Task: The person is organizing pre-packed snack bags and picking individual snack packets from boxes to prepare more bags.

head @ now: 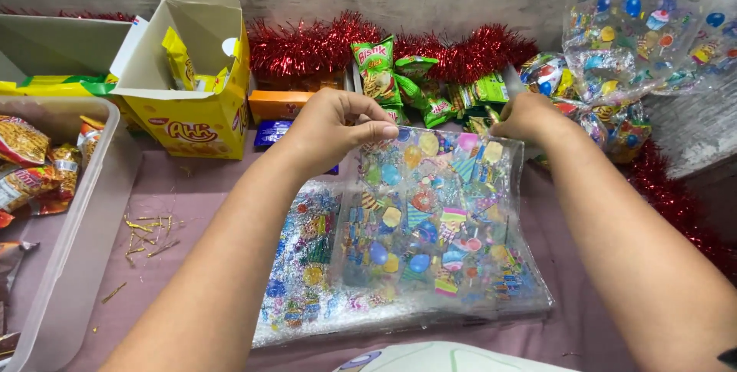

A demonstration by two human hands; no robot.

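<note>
Open box left of snack packets; tinsel behind.

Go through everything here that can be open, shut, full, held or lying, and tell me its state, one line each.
Clear plastic bag printed with balloons: top edge lifted, held by both hands.
Left hand: pinching the bag's top left corner.
Right hand: gripping the top right corner.
Stack of matching printed bags: lying flat underneath.
Yellow cardboard box: flaps open, packets inside.
Clear plastic tub: uncovered, holding snack packets.
Green snack packets: sealed, piled against the red tinsel.

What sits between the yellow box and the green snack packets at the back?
In the head view, an orange box and a dark blue packet lie between the yellow box and the green snack packets, below red tinsel.
</note>
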